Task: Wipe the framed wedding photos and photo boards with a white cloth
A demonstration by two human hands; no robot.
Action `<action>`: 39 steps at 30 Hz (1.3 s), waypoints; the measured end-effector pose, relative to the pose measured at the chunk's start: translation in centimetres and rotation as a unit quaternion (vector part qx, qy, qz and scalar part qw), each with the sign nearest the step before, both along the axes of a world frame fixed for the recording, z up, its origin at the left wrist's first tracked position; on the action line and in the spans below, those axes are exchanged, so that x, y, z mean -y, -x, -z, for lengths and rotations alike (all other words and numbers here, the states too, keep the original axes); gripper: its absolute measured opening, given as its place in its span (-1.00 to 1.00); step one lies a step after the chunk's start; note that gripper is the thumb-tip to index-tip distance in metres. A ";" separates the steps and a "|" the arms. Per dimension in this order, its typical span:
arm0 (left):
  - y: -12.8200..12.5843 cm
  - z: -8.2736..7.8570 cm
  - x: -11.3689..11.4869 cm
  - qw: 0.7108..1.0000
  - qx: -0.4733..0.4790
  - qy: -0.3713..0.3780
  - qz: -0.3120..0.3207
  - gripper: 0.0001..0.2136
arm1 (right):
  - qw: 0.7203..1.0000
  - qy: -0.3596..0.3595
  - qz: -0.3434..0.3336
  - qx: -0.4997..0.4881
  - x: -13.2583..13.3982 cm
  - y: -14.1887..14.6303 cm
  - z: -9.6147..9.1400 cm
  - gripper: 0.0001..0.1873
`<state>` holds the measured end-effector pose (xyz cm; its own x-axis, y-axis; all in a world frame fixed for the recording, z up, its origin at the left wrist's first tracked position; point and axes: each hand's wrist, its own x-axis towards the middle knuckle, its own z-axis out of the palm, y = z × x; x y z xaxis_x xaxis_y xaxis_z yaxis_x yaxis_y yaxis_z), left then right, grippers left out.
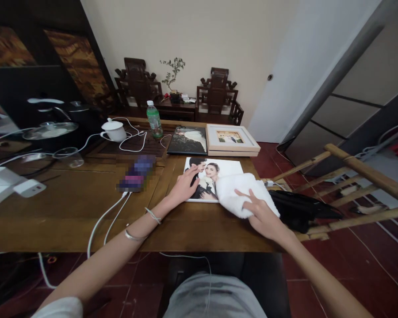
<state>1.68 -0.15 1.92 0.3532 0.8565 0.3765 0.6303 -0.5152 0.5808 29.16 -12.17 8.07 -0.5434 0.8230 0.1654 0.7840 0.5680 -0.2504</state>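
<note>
A frameless photo print [219, 170] of a couple lies flat on the wooden table [69, 212]. My left hand [185, 185] rests on the print's left edge, fingers stretched flat, holding nothing. My right hand [260, 212] presses on a folded white cloth [239, 192] that covers the print's right lower corner; the fingers are spread over the cloth.
Behind the print lie a dark photo album [188, 140] and a light wooden picture frame [231, 139]. A green bottle [154, 119], a white cup [114, 130], white cables [106, 218] and a blurred-out object [136, 173] sit to the left. A bamboo chair [351, 185] with a black bag [298, 207] stands on the right.
</note>
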 end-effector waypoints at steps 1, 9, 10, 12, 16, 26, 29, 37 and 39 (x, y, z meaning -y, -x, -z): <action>0.0 -0.1 0.0 1.000 -0.002 0.001 0.000 -0.63 | 1.000 0.013 -0.012 0.002 0.8 0.0 -0.1 -0.58; 0.0 -0.8 0.2 1.000 -0.023 -0.001 0.009 -0.62 | 1.000 -0.003 -0.006 -0.014 -4.7 0.6 -0.7 -0.59; 0.1 -0.8 0.2 1.000 -0.025 -0.002 0.011 -0.62 | 1.000 -0.006 0.000 -0.016 -6.3 0.6 -0.8 -0.60; 0.2 -0.9 0.2 0.999 -0.029 -0.004 0.015 -0.62 | 0.999 -0.007 0.005 -0.035 -9.5 0.7 -0.9 -0.61; 0.3 -1.0 0.2 0.999 -0.029 -0.006 0.020 -0.62 | 0.996 -0.008 0.030 -0.087 -14.6 0.5 -1.2 -0.63; 0.3 -0.6 0.1 1.000 -0.013 -0.010 0.017 -0.63 | 0.998 -0.038 0.045 -0.031 -9.7 1.4 0.6 -0.47; 0.2 -0.5 0.1 1.000 -0.007 -0.005 0.009 -0.63 | 0.999 -0.018 0.031 -0.009 -4.4 1.6 0.9 -0.52; 0.0 -0.5 0.2 1.000 -0.010 0.004 0.005 -0.63 | 0.997 0.036 -0.060 0.007 1.8 2.7 0.0 -0.53; 0.0 -0.5 0.1 1.000 -0.007 0.003 0.007 -0.63 | 0.998 0.036 -0.048 0.009 0.5 3.2 -0.5 -0.53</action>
